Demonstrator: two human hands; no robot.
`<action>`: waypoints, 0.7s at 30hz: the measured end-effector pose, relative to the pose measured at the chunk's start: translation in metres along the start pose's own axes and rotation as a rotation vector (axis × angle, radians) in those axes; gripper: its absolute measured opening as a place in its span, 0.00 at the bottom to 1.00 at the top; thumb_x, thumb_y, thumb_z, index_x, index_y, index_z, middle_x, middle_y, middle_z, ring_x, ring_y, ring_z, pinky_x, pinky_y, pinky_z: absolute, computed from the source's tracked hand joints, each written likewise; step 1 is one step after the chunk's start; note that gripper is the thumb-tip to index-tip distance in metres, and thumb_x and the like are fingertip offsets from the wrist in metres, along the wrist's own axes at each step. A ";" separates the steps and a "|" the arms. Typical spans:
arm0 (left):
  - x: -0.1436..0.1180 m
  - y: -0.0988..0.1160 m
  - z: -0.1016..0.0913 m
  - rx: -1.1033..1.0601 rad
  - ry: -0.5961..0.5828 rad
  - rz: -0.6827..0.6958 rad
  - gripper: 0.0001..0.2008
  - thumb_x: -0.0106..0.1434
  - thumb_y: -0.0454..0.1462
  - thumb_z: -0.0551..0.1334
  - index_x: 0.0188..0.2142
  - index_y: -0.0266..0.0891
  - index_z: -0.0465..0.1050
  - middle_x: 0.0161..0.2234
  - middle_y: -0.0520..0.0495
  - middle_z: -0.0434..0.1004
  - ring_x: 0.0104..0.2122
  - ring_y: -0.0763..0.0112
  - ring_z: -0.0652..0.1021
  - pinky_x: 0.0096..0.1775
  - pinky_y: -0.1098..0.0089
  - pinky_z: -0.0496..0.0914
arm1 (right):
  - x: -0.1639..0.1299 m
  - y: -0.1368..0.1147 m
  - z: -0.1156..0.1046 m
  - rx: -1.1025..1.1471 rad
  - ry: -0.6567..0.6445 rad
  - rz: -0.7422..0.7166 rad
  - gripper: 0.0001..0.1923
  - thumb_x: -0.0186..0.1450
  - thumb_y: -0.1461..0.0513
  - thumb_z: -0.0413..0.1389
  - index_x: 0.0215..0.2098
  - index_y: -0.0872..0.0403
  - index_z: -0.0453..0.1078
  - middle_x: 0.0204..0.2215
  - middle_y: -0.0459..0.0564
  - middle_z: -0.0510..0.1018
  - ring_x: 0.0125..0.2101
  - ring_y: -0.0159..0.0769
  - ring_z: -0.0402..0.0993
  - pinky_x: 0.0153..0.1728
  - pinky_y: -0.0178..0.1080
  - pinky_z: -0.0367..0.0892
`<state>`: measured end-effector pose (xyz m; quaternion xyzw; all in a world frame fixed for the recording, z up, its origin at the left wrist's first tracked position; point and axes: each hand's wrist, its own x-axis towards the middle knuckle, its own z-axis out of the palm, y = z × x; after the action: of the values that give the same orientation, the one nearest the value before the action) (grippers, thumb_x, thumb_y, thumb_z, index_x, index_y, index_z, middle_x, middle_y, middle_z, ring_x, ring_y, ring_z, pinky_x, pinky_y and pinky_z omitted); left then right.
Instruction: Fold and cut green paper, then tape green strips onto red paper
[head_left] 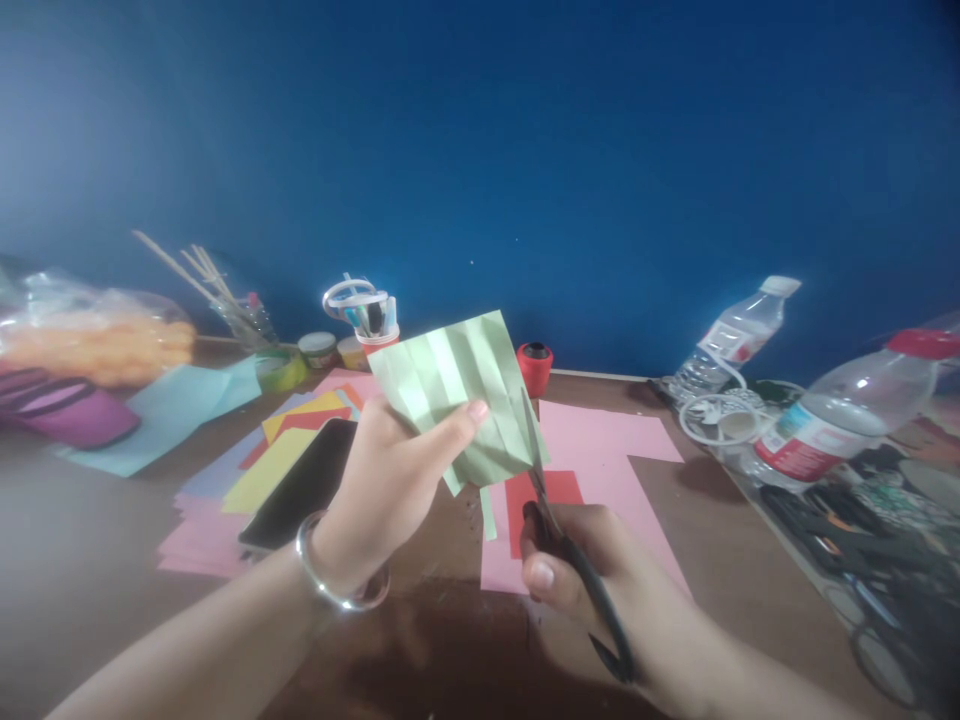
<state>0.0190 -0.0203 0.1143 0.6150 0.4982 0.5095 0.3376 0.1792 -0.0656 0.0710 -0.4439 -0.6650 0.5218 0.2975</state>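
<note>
My left hand (401, 470) grips a creased light green paper (465, 370) in the air, thumb on its near face and the other fingers hidden behind. My right hand (600, 570) is closed around the black handles of a pair of scissors (551, 520). Their blades meet the right edge of the green paper. Below the paper, a narrow green strip (489, 514) is partly visible by a red paper piece (562, 488), which lies on pink paper (649, 520) on the table.
Left of my hands, a dark phone (300, 480) lies on stacked coloured papers (199, 535). Plastic bottles (817, 425) and a white cable (716, 425) are at the right. A red round container (535, 370), a cup (375, 335) and small jars (318, 348) stand near the blue wall.
</note>
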 end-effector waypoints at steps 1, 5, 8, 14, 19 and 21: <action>0.000 0.000 -0.001 -0.003 -0.024 0.021 0.08 0.57 0.39 0.58 0.24 0.40 0.70 0.25 0.52 0.75 0.28 0.71 0.75 0.32 0.72 0.69 | 0.000 -0.001 0.000 0.000 0.002 0.005 0.20 0.60 0.47 0.49 0.25 0.56 0.58 0.22 0.42 0.58 0.24 0.28 0.52 0.24 0.32 0.50; 0.000 0.000 -0.002 -0.008 -0.067 0.055 0.07 0.59 0.39 0.57 0.27 0.41 0.70 0.27 0.52 0.75 0.29 0.71 0.75 0.34 0.73 0.69 | 0.000 -0.002 0.000 0.014 -0.002 0.021 0.20 0.60 0.47 0.49 0.25 0.56 0.58 0.22 0.42 0.58 0.24 0.28 0.53 0.24 0.31 0.50; 0.000 0.000 -0.002 0.010 -0.054 0.071 0.08 0.59 0.38 0.57 0.26 0.40 0.70 0.26 0.52 0.76 0.29 0.71 0.76 0.33 0.73 0.70 | 0.000 -0.001 0.001 0.037 0.011 0.011 0.19 0.60 0.48 0.50 0.25 0.56 0.58 0.22 0.42 0.58 0.24 0.28 0.53 0.24 0.31 0.50; 0.000 0.001 -0.003 0.015 -0.048 0.080 0.06 0.58 0.37 0.57 0.30 0.41 0.73 0.30 0.52 0.78 0.33 0.69 0.77 0.34 0.73 0.71 | 0.000 -0.002 0.000 0.060 -0.011 0.022 0.19 0.60 0.49 0.51 0.25 0.56 0.58 0.22 0.42 0.58 0.24 0.28 0.53 0.24 0.31 0.50; 0.001 -0.001 -0.004 0.003 -0.066 0.102 0.07 0.58 0.36 0.58 0.36 0.43 0.73 0.36 0.52 0.77 0.38 0.69 0.76 0.35 0.74 0.72 | 0.000 -0.002 0.000 0.057 0.015 0.024 0.19 0.60 0.49 0.51 0.24 0.56 0.58 0.21 0.42 0.58 0.23 0.27 0.53 0.23 0.30 0.50; 0.002 -0.002 -0.005 0.007 -0.074 0.111 0.06 0.58 0.36 0.59 0.35 0.42 0.73 0.36 0.51 0.77 0.38 0.68 0.76 0.36 0.73 0.72 | 0.000 -0.002 0.000 0.052 0.018 0.032 0.20 0.60 0.49 0.51 0.24 0.56 0.58 0.21 0.42 0.59 0.23 0.27 0.54 0.23 0.30 0.51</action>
<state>0.0137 -0.0187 0.1143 0.6613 0.4523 0.5027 0.3247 0.1788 -0.0657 0.0724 -0.4514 -0.6412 0.5397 0.3065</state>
